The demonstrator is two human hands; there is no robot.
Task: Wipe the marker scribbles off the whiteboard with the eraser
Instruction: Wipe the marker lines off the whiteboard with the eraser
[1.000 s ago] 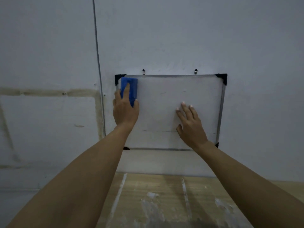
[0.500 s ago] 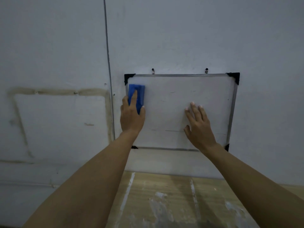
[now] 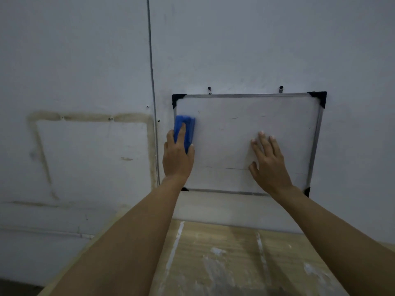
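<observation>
The blue rectangular eraser stands long axis upright at the left edge of the white metal-framed whiteboard, centre-right of the frame; the left hand has its grip closed round it, forefinger along its back; the right hand lies flat on the board, grip open; the faint dark marker line lies down-right of the eraser, between both hands, likely the next sweep.

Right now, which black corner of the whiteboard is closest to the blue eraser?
The top-left corner: it sits just above the eraser, which the left hand holds at the left edge. The rest are farther off.
</observation>
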